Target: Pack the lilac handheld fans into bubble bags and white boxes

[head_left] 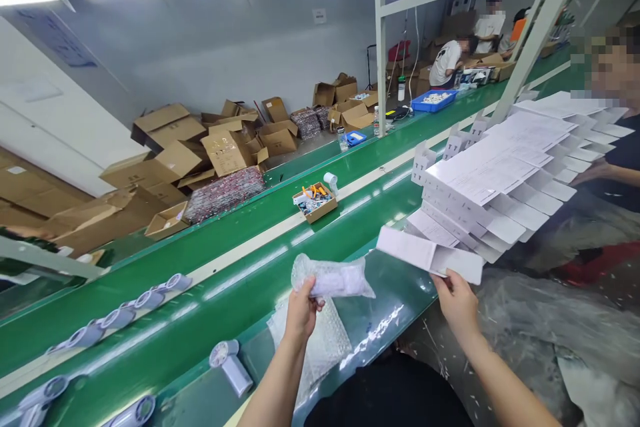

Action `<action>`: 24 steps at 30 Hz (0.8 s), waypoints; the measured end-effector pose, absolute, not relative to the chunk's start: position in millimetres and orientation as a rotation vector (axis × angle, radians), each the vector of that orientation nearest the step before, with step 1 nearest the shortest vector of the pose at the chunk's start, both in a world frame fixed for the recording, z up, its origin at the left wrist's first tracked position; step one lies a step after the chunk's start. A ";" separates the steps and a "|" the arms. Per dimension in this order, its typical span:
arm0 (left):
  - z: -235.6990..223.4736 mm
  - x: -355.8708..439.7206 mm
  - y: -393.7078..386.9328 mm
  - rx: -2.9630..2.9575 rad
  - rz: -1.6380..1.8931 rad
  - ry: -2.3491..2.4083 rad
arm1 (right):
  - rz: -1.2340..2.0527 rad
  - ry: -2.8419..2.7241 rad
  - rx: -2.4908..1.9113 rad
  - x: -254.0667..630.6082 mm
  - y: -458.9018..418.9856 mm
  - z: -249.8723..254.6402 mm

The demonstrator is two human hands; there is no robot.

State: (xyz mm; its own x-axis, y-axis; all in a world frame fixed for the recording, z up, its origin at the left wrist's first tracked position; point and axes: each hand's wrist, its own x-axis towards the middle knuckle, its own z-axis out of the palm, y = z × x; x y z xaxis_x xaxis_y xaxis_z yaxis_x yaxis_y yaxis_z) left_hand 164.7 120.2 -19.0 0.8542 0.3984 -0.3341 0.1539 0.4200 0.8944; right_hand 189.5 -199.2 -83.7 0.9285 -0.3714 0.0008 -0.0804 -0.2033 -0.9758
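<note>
My left hand (304, 310) grips a bubble-wrap bag (335, 279) with a pale purple item inside, probably a handheld fan by its colour, though the wrap blurs it. In my right hand (456, 300) is a white carton (425, 255), pinched by its open flap at the near end. The bag and the carton are apart, held above the bench edge. Flat bubble-wrap sheets (320, 340) lie on the green bench below my left hand. A lavender handheld fan (231, 367) rests on the bench left of my left forearm.
Stacked white cartons (500, 153) with flaps stand at the right, beside a person. More fans (120, 315) line the green conveyor (270, 240). A small cardboard box (320, 212) of parts sits farther along. A slanted metal post (540, 33) rises behind the cartons.
</note>
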 end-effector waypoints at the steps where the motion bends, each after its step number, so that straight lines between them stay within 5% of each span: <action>1: -14.1 167.3 120.1 1.100 0.183 0.549 | -0.285 0.200 -1.907 186.4 -191.2 -80.1; 6: -3.7 184.7 102.4 1.333 0.067 0.383 | -0.030 -0.438 -2.095 194.7 -140.2 -75.3; 13: 7.6 158.6 103.0 2.459 0.160 0.147 | 0.104 -0.454 -2.171 169.9 -93.4 -102.1; 16: 23.4 163.9 82.0 2.891 -0.070 -0.095 | 0.061 -0.527 -2.163 162.1 -76.3 -108.6; 21: 34.3 195.4 71.7 2.911 -0.573 -0.297 | -0.054 -0.684 -2.080 171.4 -71.3 -117.2; 24: 20.2 182.2 77.5 2.931 -0.312 -0.418 | -0.025 -0.661 -2.038 179.5 -81.8 -120.2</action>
State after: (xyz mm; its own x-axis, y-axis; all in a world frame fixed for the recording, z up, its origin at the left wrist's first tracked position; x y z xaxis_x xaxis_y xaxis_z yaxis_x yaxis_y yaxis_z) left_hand 182.2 77.5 20.2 0.9389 -0.2921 -0.1819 -0.2577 -0.9472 0.1909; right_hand 179.5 -81.8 -120.2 0.8532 0.4424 0.2761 0.4617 -0.3946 -0.7944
